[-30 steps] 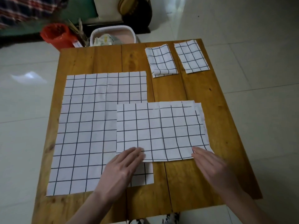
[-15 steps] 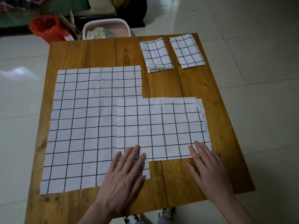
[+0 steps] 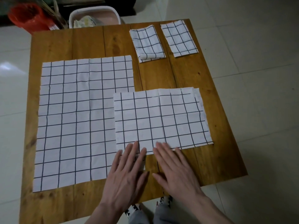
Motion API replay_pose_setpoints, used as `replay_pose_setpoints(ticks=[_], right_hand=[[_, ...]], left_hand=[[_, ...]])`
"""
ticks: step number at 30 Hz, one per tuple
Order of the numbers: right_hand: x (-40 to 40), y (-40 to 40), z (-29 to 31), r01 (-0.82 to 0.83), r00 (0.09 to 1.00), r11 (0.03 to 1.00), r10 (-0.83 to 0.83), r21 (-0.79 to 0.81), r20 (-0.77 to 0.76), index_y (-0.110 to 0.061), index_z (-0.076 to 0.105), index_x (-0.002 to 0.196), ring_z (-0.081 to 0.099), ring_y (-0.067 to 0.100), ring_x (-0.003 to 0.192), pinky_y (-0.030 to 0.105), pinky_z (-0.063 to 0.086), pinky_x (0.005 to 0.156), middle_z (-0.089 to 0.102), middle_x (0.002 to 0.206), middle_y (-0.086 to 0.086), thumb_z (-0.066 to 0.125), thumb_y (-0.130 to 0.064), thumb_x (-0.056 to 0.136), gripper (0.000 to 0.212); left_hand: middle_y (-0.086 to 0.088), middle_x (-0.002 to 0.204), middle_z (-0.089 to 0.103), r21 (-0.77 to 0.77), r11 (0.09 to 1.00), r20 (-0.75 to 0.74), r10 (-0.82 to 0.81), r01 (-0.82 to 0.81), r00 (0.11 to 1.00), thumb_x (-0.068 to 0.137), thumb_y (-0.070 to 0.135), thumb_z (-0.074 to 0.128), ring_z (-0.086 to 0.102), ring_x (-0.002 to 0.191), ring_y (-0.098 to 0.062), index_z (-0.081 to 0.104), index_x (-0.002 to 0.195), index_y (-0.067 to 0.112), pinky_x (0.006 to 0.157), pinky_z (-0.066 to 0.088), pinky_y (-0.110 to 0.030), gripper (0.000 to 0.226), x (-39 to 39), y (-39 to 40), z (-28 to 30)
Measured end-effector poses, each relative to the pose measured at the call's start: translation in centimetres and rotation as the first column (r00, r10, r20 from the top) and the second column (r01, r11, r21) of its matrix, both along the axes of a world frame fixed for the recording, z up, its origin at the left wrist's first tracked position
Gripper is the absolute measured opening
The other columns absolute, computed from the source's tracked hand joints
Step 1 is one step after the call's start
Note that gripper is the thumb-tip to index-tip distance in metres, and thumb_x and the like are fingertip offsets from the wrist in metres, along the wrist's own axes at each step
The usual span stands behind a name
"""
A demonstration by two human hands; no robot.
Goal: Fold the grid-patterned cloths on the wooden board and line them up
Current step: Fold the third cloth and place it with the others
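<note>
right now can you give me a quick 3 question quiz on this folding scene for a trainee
1. True or false: two small folded cloths lie side by side at the far right of the wooden board.
2. Which cloth do the fingers of both hands touch? A) the large unfolded cloth B) the half-folded cloth C) a small folded cloth
3. Fill in: the left hand and right hand lie ____ on the near edge, palms down.

Key:
1. True
2. B
3. flat
</note>
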State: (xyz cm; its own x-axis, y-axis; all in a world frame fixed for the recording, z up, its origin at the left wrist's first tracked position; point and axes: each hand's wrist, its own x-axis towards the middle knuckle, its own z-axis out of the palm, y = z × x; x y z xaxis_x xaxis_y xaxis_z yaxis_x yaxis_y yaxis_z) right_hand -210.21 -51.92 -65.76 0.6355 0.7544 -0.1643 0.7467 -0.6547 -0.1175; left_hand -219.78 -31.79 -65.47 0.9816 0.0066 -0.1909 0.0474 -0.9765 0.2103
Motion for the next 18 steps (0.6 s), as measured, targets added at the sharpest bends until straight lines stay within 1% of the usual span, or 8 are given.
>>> replay_pose_setpoints(ticks=[2, 7, 13, 16, 18], right_hand=[[-0.6, 0.6, -0.2, -0.016, 0.999, 1.000, 0.016, -0.003, -0.037, -0.016, 0.017, 0.167, 0.008, 0.017, 0.161, 0.045, 0.016, 0.124, 0.009, 0.175, 0.001, 0.028, -0.063, 0.108, 0.076], [-1.2, 0.9, -0.6, 0.021, 0.996, 0.999, -0.024, -0.031, -0.086, -0.015, 0.014, 0.167, 0.007, 0.017, 0.162, 0.045, 0.016, 0.125, 0.007, 0.176, 0.002, 0.028, -0.064, 0.108, 0.078], [-1.2, 0.8, -0.6, 0.037, 0.993, 0.998, -0.041, -0.043, -0.110, -0.019, 0.011, 0.167, 0.004, 0.016, 0.162, 0.047, 0.013, 0.125, 0.004, 0.176, 0.000, 0.026, -0.066, 0.108, 0.077], [-1.0, 0.1, -0.6, 0.077, 0.991, 0.996, -0.081, -0.039, -0.110, -0.020, 0.011, 0.167, 0.005, 0.016, 0.162, 0.049, 0.013, 0.124, 0.005, 0.176, -0.002, 0.027, -0.065, 0.108, 0.076], [-1.0, -0.8, -0.7, 0.129, 0.986, 0.991, -0.133, -0.042, -0.105, -0.020, 0.010, 0.167, 0.005, 0.016, 0.162, 0.049, 0.013, 0.124, 0.004, 0.176, -0.002, 0.026, -0.064, 0.108, 0.076]], left_hand=[[-0.008, 0.175, 0.012, 0.009, 1.000, -0.001, -0.015, 0.015, 1.000, 0.109, 0.052, 0.031, 0.014, 0.161, -0.026, 0.019, 0.167, 0.016, 0.124, 0.021, -0.050, 0.069, 0.1, -0.4, 0.1], [-0.009, 0.175, 0.012, 0.017, 1.000, -0.008, -0.015, 0.015, 1.000, 0.108, 0.046, 0.031, 0.015, 0.161, -0.026, 0.019, 0.166, 0.010, 0.122, 0.023, -0.049, 0.069, -0.4, -1.3, -0.2], [-0.011, 0.175, 0.013, 0.009, 1.000, -0.009, -0.014, 0.014, 1.000, 0.108, 0.048, 0.032, 0.016, 0.161, -0.030, 0.023, 0.165, 0.009, 0.123, 0.024, -0.051, 0.070, -0.9, -1.5, -0.5], [-0.010, 0.175, 0.015, 0.000, 1.000, -0.010, -0.003, 0.003, 1.000, 0.110, 0.051, 0.024, 0.016, 0.161, -0.029, 0.025, 0.165, 0.011, 0.123, 0.023, -0.052, 0.067, -0.8, -1.4, -0.3], [-0.008, 0.175, 0.013, -0.008, 1.000, -0.024, 0.000, -0.001, 1.000, 0.111, 0.053, 0.019, 0.014, 0.161, -0.028, 0.023, 0.166, 0.014, 0.123, 0.023, -0.052, 0.067, -0.7, -1.4, -0.2]])
